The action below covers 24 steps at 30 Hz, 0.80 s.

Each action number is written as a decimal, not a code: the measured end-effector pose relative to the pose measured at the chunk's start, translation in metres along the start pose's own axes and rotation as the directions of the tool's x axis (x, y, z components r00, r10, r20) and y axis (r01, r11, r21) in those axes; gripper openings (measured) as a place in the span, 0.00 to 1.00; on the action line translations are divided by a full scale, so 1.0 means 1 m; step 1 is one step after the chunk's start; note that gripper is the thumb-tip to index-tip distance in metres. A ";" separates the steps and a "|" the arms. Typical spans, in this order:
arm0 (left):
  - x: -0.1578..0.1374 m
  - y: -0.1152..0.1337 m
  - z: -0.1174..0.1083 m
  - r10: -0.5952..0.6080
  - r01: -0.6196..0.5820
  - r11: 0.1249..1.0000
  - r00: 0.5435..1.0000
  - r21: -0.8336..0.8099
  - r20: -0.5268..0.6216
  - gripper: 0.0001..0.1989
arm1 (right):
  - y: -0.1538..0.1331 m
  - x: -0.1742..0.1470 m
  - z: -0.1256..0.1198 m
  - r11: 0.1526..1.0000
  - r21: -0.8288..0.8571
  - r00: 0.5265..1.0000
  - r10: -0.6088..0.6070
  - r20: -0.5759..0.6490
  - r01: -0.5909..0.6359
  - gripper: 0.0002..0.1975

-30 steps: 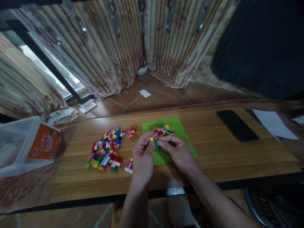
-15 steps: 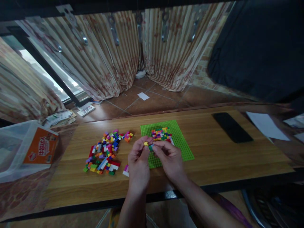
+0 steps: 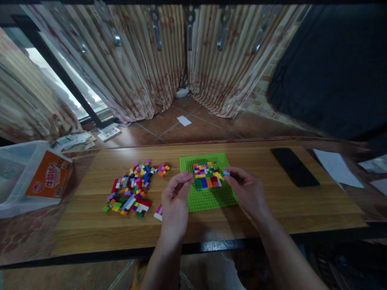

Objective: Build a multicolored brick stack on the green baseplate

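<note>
A block build of many coloured toy bricks stands on the green baseplate. My right hand is at the build's right side, thumb and finger pinching a light blue toy brick. A yellow brick shows beside it; whether the two are joined I cannot tell. At the left edge of the build is my left hand, with thumb and fingertips drawn together. What they hold, if anything, is hidden.
Loose toy bricks lie in a pile on the left of the wooden table. A black phone-like slab rests at the right. Beyond the left end sits a clear plastic bin with an orange label.
My hands have drawn apart from a shared hold on small yellow and green bricks. The right moved rightward to the build's side, and more of the build shows.
</note>
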<state>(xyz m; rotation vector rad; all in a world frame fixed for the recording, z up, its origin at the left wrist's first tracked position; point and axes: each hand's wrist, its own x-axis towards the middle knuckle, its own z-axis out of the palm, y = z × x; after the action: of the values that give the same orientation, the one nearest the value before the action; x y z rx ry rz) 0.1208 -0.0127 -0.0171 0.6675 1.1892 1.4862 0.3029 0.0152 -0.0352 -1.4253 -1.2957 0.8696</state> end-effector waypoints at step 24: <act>-0.001 0.000 0.005 -0.083 0.050 0.971 0.988 0.234 0.130 0.07 | 0.010 0.010 0.004 0.920 -0.289 0.964 -0.239 0.119 0.264 0.08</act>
<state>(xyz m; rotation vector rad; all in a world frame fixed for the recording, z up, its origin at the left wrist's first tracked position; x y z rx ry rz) 0.1250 -0.0124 -0.0150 0.8650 1.2733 1.2355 0.3034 0.0262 -0.0449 -1.4242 -1.6898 0.5772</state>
